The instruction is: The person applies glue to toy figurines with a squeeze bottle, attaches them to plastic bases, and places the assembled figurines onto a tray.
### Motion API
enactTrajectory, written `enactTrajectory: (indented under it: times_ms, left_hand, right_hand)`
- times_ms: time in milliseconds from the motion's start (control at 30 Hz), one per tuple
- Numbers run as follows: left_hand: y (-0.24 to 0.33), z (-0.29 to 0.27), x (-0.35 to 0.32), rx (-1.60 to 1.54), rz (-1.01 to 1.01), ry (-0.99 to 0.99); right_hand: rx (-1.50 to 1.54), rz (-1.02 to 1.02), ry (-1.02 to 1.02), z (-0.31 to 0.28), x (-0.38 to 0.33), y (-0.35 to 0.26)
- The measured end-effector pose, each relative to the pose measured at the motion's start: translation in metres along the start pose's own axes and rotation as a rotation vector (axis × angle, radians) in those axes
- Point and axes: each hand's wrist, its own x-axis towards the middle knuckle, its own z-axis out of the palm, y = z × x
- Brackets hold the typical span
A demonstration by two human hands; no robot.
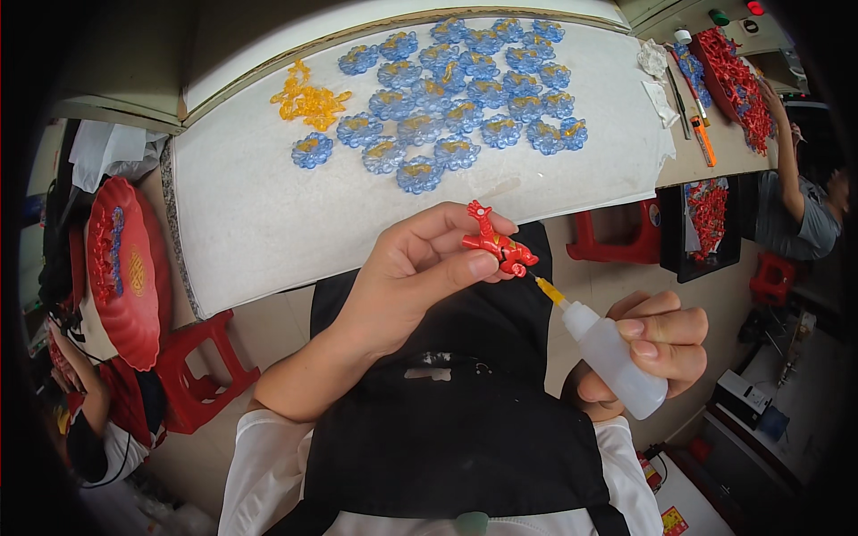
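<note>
Between the thumb and fingers of my left hand (407, 263) is a small red plastic figurine (497, 243) with gold markings, held above my lap near the table's front edge. My right hand (657, 344) grips a white squeeze bottle (617, 357) with a yellow needle tip (550, 290). That tip points up and left, and its end is at the lower right of the figurine; whether it touches cannot be told. Beyond my hands, many blue translucent flower-shaped pieces (420, 174) with yellow bits lie on the white-covered table (241, 214). A pile of orange-yellow translucent pieces (308, 96) lies to their left.
On the right are an orange cutter knife (703, 141), a tray heaped with red pieces (733, 89) and a black bin (693, 237). A red scalloped tray (134, 313) and a red stool (201, 375) stand left. Other people work at both sides.
</note>
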Motion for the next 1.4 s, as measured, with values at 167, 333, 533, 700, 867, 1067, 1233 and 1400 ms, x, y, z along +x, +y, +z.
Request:
enactTrajectory:
  times_ms: [167,333,533,700,867,1067,1233,1400]
  left_hand:
    - [-0.0021,-0.0008,0.0005,-0.017,-0.001,0.001]
    - [-0.0001,-0.0003,0.0008,-0.006,-0.015,-0.014]
    - [0.0002,-0.0009,0.0007,-0.049,-0.082,-0.03]
    - [-0.0026,-0.0038,0.0016,-0.167,-0.156,-0.062]
    - [-0.0024,-0.0027,0.0019,-0.102,-0.106,-0.038]
    - [-0.0034,0.0037,-0.0011,-0.009,0.035,0.01]
    - [-0.0042,0.0047,-0.0012,0.004,0.058,0.013]
    - [-0.0048,0.0046,-0.0013,0.006,0.071,0.022]
  right_hand:
    - [-0.049,0.021,0.002,-0.001,-0.0001,-0.0012]
    - [-0.065,0.039,-0.025,-0.0028,-0.0004,-0.0017]
    - [-0.075,0.043,-0.075,-0.0043,0.0007,-0.0018]
    - [-0.105,0.043,-0.089,-0.0038,-0.0012,-0.004]
    - [-0.023,-0.019,-0.001,-0.0056,-0.0031,-0.0008]
    - [-0.046,0.03,-0.095,-0.0063,-0.0015,-0.0046]
    - [-0.056,0.08,-0.105,-0.0046,-0.0016,-0.008]
    - [-0.086,0.08,-0.122,-0.0041,-0.0023,-0.0052]
